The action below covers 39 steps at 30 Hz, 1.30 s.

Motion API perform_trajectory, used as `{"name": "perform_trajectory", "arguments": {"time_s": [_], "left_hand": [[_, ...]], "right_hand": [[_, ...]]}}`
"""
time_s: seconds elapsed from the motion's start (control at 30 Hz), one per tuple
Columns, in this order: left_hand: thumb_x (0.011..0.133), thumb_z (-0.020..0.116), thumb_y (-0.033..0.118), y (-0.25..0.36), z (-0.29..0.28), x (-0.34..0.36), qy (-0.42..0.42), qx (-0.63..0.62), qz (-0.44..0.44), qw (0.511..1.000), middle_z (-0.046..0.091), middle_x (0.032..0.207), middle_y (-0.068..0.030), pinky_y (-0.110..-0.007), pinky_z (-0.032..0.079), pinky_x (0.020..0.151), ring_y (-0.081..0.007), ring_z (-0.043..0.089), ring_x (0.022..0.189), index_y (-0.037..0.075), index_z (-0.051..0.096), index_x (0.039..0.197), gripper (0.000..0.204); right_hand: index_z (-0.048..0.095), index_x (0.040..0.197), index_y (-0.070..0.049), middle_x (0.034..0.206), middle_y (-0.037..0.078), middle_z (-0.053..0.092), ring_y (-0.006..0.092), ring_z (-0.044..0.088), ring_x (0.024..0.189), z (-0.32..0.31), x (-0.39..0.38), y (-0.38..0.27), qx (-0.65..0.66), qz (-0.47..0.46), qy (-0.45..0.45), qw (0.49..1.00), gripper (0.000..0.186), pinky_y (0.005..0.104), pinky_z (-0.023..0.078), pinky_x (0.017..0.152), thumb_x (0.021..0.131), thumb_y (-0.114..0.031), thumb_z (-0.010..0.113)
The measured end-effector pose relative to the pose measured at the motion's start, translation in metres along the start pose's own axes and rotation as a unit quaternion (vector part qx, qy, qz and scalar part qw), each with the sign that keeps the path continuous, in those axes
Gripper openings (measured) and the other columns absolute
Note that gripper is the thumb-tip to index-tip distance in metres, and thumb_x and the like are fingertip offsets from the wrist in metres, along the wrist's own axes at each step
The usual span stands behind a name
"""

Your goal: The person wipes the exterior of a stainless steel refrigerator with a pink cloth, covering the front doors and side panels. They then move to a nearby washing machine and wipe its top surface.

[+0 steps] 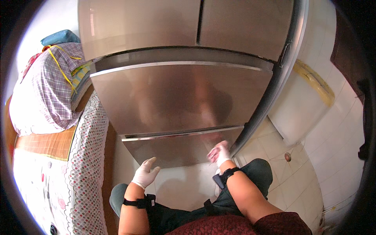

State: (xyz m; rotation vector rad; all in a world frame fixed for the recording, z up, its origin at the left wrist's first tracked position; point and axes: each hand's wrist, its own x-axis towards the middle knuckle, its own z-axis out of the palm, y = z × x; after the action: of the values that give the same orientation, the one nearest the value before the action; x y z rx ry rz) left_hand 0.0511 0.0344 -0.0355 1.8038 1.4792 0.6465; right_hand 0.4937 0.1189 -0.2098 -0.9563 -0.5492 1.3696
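Note:
In front of me stands a tall bronze-grey fridge with two upper doors [141, 23], a wide middle drawer [176, 98] and a lower drawer [176, 150]. My left hand [145, 173], in a white glove, is in the air before the lower drawer, thumb and fingers apart, holding nothing. My right hand [222, 152], also gloved, is near that drawer's right end. Its fingers are curled round a small crumpled pinkish thing [213, 154], blurred and partly hidden, perhaps a cloth. Whether it touches the drawer I cannot tell.
At left is a bed with a dotted cover [88, 168], a woven mat [47, 145] and a checked bundle [58, 86]. A white panel with yellow tape [297, 102] leans by the tiled wall at right. A round drain [288, 157] sits in the floor.

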Motion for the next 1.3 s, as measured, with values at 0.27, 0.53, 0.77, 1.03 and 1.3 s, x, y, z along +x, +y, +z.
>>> {"name": "perform_trajectory", "arguments": {"time_s": [0.27,0.53,0.77,1.03,1.3], "left_hand": [[0.094,0.069,0.029,0.062,-0.027,-0.004,-0.072,0.081,-0.024,0.994,0.07,0.125,-0.0234,-0.039,0.051,0.104,-0.0358,0.066,0.121,-0.001,0.064,0.133,0.05],[0.095,0.068,0.023,0.038,-0.079,0.018,0.088,-0.077,-0.054,0.992,0.065,0.135,-0.0241,-0.037,0.05,0.106,-0.0323,0.064,0.125,-0.005,0.058,0.139,0.053],[0.095,0.066,0.027,-0.002,-0.099,-0.004,0.017,0.065,-0.062,0.996,0.066,0.129,-0.0284,-0.038,0.052,0.102,-0.0339,0.067,0.12,-0.005,0.058,0.138,0.054],[0.094,0.061,0.039,-0.006,-0.125,-0.033,-0.035,0.127,-0.06,0.989,0.068,0.126,-0.0246,-0.041,0.05,0.105,-0.0385,0.064,0.12,0.002,0.061,0.138,0.058],[0.094,0.06,0.039,-0.033,-0.139,-0.046,-0.032,0.07,-0.058,0.995,0.068,0.127,-0.0234,-0.041,0.049,0.106,-0.037,0.064,0.121,0.004,0.061,0.138,0.056]], "right_hand": [[0.057,0.077,-0.008,0.055,0.012,0.055,0.0279,0.052,0.04,-0.059,0.046,-0.117,0.028,-0.06,0.241,0.968,0.054,0.0398,0.045,0.039,0.104,-0.054,0.047],[0.044,0.07,-0.019,0.056,-0.002,0.043,0.0154,0.036,0.037,0.027,0.045,-0.104,0.126,-0.152,0.342,0.919,0.038,0.0298,0.025,0.037,0.106,-0.032,0.05],[0.047,0.088,-0.025,0.065,-0.003,0.052,0.0137,0.043,0.039,0.105,0.035,-0.061,0.073,-0.154,0.311,0.935,0.017,0.0282,0.033,0.034,0.104,-0.02,0.048],[0.05,0.077,-0.016,0.052,0.005,0.049,0.0218,0.048,0.042,0.262,-0.009,0.032,0.123,-0.011,0.157,0.98,0.036,0.0357,0.046,0.045,0.109,-0.029,0.042],[0.045,0.063,-0.011,0.06,0.008,0.049,0.026,0.046,0.059,0.421,-0.048,0.11,0.199,0.181,-0.013,0.963,0.023,0.0375,0.042,0.067,0.084,-0.007,0.054]]}}
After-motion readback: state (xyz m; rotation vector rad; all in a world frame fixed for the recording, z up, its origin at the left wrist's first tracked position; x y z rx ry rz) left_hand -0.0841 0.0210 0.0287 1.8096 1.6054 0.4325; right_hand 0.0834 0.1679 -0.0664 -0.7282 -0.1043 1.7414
